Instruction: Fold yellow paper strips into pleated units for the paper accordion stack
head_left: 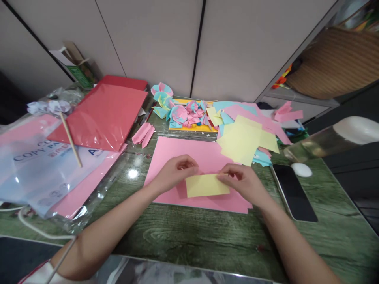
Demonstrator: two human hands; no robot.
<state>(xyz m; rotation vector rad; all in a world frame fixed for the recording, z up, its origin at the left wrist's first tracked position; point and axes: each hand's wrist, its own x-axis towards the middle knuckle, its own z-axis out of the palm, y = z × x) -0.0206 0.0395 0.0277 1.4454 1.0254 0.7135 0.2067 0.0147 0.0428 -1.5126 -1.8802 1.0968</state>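
A small yellow strip of paper (207,186), wider than it is tall, is held up over a stack of pink paper sheets (174,148). With its thumb and fingers closed, my right hand (244,182) pinches the strip near its top right corner. My left hand (177,171) has its fingertips drawn together at the strip's top left corner; the exact contact there is partly hidden. Behind my right hand, loose yellow paper pieces (241,138) overlap the far right part of the pink stack.
Folded paper flowers (179,114) lie at the back by the wall. Red sheets (103,114), a clear plastic copy-paper bag (35,173) and a wooden stick (71,140) are on the left. A phone (293,193), a white oval object (302,169) and a bottle (319,144) are on the right.
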